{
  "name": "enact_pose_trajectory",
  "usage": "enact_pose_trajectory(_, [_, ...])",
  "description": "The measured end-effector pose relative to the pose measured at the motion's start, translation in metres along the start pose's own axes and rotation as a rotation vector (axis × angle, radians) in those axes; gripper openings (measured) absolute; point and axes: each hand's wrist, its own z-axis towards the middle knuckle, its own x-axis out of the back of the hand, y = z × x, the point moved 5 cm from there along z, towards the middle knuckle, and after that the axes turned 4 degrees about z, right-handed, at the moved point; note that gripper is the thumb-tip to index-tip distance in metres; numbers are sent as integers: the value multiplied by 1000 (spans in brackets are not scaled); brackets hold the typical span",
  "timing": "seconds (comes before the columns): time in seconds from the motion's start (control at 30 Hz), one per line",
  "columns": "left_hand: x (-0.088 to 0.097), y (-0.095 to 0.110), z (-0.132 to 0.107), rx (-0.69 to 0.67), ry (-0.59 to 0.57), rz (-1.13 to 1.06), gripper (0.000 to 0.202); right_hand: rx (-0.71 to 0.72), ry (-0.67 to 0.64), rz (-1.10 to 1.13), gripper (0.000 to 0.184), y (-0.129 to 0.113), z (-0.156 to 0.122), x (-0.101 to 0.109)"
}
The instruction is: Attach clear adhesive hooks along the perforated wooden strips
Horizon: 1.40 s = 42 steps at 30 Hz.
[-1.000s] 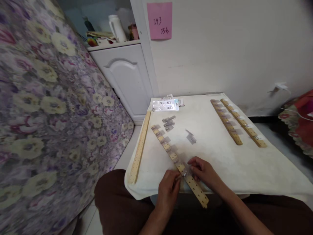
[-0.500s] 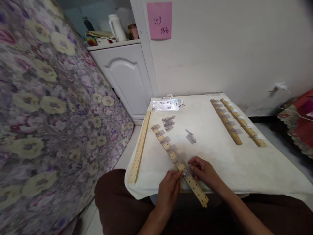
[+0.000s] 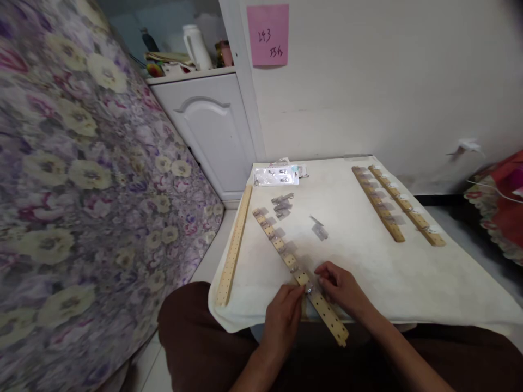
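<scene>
A long wooden strip with rows of holes lies slantwise on the white cloth-covered table, with several small metal hinges fixed along its far half. My left hand pinches the strip from the left at its middle, fingers closed on a small metal hinge. My right hand rests on the strip from the right, fingers curled onto the same hinge. A loose metal hinge lies further up the cloth.
A bare wooden strip lies along the table's left edge. Two strips with hinges lie at the far right. A small pile of hinges and a clear packet sit at the far edge. A floral bedspread rises on the left; a white cabinet stands behind.
Almost nothing has moved. Both hands stay on the same spot of the strip, with only slight finger shifts.
</scene>
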Motion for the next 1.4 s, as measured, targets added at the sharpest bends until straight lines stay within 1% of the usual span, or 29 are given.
enact_pose_trajectory(0.13, [0,1,1,-10,5,-1,31,41,40,-104,8,-1,0,0])
enact_pose_trajectory(0.27, [0,1,1,-19,11,4,32,18,61,-146,10,-3,-1,0])
enact_pose_trajectory(0.47, [-1,-1,1,-13,-15,14,32,14,83,-170,11,-4,2,0])
enact_pose_trajectory(0.8, [0,1,5,-14,-15,73,32,-27,73,-119,13,3,5,-1])
enact_pose_trajectory(1.03, [-3,-1,4,-15,-23,127,29,15,71,-110,10,2,4,-1])
enact_pose_trajectory(1.17, [-3,-3,4,-12,-17,105,28,35,72,-73,10,2,1,-2])
enact_pose_trajectory(1.3, [-2,-2,4,4,-22,86,26,22,70,-2,16,2,-1,-3])
enact_pose_trajectory(1.4, [0,-3,4,40,-2,64,23,-9,100,48,21,3,0,3])
